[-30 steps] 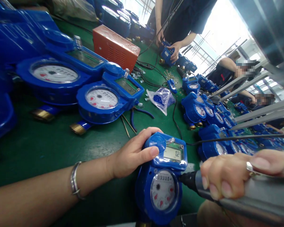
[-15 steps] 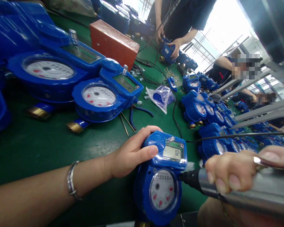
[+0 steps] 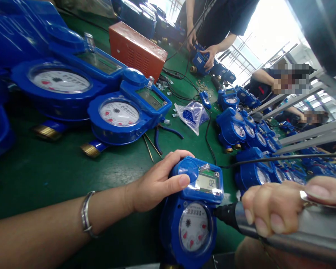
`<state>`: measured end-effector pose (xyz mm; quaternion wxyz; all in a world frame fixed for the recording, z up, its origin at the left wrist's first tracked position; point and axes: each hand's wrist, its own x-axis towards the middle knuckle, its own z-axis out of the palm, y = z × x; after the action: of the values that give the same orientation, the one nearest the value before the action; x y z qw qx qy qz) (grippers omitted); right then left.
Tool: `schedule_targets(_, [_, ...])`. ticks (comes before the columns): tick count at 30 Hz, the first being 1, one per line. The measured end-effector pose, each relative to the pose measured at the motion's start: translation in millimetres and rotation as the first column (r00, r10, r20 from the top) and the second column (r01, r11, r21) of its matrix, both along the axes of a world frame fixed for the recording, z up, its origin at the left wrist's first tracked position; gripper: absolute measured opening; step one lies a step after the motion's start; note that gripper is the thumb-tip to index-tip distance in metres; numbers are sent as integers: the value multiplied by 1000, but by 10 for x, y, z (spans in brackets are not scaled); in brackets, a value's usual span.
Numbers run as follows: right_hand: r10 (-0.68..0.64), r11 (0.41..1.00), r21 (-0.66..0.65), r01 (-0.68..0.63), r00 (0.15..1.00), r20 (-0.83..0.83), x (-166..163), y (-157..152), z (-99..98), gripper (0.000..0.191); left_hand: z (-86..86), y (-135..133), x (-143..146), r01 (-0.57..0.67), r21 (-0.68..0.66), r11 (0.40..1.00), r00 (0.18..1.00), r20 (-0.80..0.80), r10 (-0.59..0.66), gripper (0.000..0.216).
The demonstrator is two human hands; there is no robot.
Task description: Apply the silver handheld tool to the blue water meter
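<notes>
While the blue water meter [image 3: 193, 213] sits at the near edge of the green tabletop [image 3: 44, 172], the left hand [image 3: 154, 183] wraps closed over its display housing and the right hand [image 3: 271, 211] grips a grey power driver [image 3: 271, 228], tip against the meter's right side. Looks heavy and rigid, with a brass fitting likely underneath; the glossy shell could be slippery and the dial window fragile, so hold the housing, not the glass. More meters [image 3: 117, 116], pliers [image 3: 159, 136] and a parts bag [image 3: 192, 116] lie further back; another person's hands [image 3: 205, 56] work at the far edge.
</notes>
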<state>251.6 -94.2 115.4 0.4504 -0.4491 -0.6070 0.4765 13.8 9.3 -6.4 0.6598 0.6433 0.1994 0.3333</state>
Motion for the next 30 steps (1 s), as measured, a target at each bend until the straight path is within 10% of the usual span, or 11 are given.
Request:
schedule_targets(18, [-61, 998, 4, 61, 997, 46, -170, 26, 22, 22, 27, 27, -1, 38, 24, 999, 999, -17, -38, 53])
schedule_targets(21, [-409, 868, 250, 428, 904, -127, -602, -51, -7, 13, 20, 33, -5, 48, 31, 998, 999, -27, -47, 52])
schedule_targets(30, [-601, 709, 342, 617, 782, -165, -1000, -25, -4, 30, 18, 20, 5, 24, 18, 1000, 1000, -7, -23, 53])
